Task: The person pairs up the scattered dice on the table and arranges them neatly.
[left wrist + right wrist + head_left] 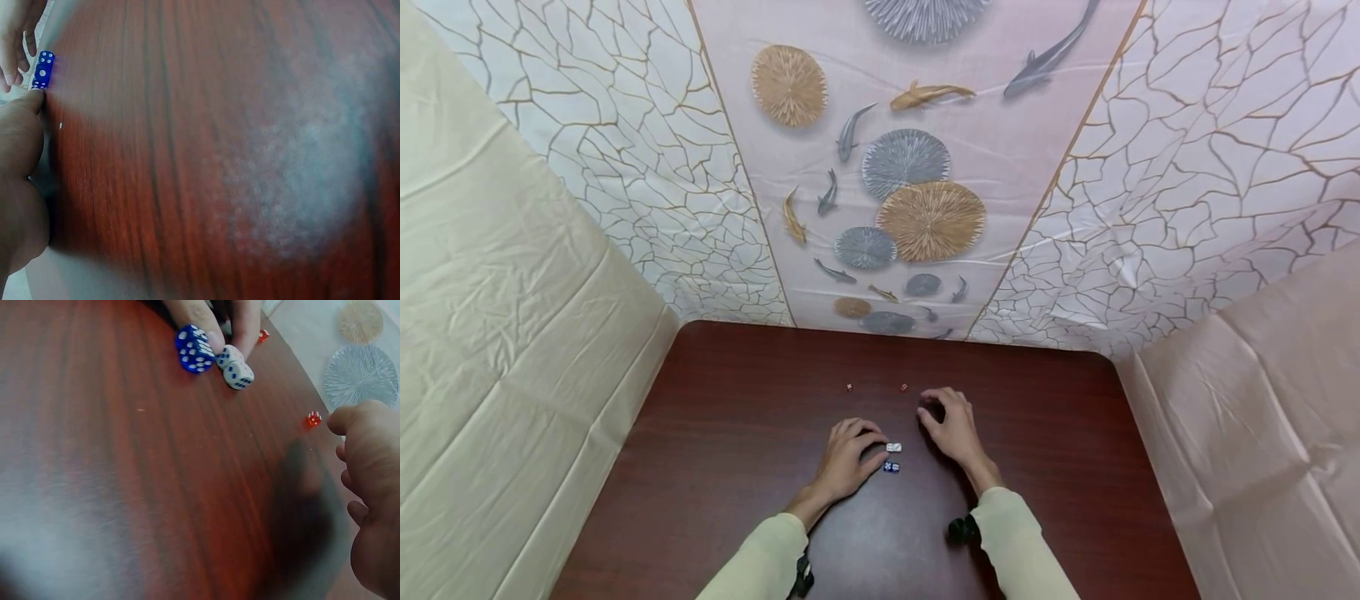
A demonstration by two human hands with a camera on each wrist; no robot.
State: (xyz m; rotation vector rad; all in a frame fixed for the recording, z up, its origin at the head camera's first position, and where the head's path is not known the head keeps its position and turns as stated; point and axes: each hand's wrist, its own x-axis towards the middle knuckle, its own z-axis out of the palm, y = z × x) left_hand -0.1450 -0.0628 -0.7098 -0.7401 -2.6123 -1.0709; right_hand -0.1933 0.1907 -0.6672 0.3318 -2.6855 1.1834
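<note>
1. Head view: A dark reddish-brown table [715, 500] carries six dice. The pair of white dice [893, 447] lies side by side near the middle between the left and right edges; the pair of blue dice [891, 467] sits just beside it, farther from the far edge. The left red die [849, 387] and right red die [904, 387] stand apart near the far edge. The left hand [846, 458] has its thumb and index finger at the left end of the white pair; whether they grasp it, I cannot tell. The right hand [953, 423], toward the right edge, has loosely bent, released fingers near the right red die. Patterned fabric [865, 167] hangs beyond the far edge.

2. Left wrist view: The blue dice touch in a row beside the left thumb tip. The right hand's fingers hang loosely just beyond; bare wood fills most of the rest.

3. Right wrist view: The left thumb tip lies by both the blue and white dice, a finger on the white pair's other side. The right hand is near one red die; the other lies beyond the left hand's finger.
</note>
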